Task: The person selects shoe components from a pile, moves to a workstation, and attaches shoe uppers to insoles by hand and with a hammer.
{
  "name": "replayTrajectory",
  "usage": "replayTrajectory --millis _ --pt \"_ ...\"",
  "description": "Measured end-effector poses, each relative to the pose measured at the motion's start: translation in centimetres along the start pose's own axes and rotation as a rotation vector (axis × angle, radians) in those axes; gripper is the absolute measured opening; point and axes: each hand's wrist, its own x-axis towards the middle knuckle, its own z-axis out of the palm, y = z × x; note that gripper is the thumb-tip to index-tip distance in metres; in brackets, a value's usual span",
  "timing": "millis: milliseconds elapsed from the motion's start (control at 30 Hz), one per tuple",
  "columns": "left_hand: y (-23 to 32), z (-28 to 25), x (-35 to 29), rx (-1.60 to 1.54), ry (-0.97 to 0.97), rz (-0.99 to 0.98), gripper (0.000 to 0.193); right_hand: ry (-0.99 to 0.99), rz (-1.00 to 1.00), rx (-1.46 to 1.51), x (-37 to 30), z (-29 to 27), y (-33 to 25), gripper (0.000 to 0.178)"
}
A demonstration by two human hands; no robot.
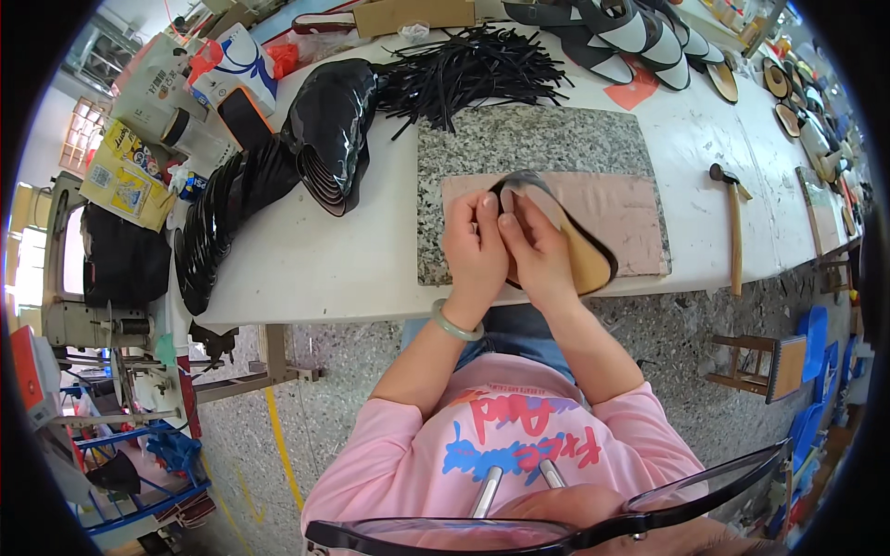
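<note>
Both my hands work at a shoe piece (587,259), which has a tan, insole-like face and a black edge. My left hand (476,250) is closed at its far end, the thumb and fingers pinched together. Beside it, my right hand (540,248) grips the same end with its fingers curled, the thumbs close together. What lies between the fingertips is partly hidden. The piece is held over a pinkish board (621,208) lying on a speckled granite slab (538,139).
A heap of black strips (473,79) lies beyond the slab, beside stacked glossy black pieces (329,120). To the right rests a hammer (736,227). Black-and-white shoe parts (640,42) fill the far right. A phone (244,119) and jar (197,137) stand at left.
</note>
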Motion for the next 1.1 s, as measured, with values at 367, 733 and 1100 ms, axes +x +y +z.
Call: replayTrajectory --millis 367,733,1100 --pt "3.2 -0.7 5.2 0.279 -0.102 0.524 0.01 -0.182 0.012 0.008 4.3 -0.8 -3.5 0.014" --pt "3.1 -1.7 7.8 -0.938 -0.427 -0.724 0.02 -0.279 -0.022 0.273 1.5 -4.5 -5.4 0.029" --pt "1.9 -4.8 7.4 -0.705 -0.824 -0.279 0.031 -0.465 -0.093 0.867 4.9 -6.7 -5.4 0.03"
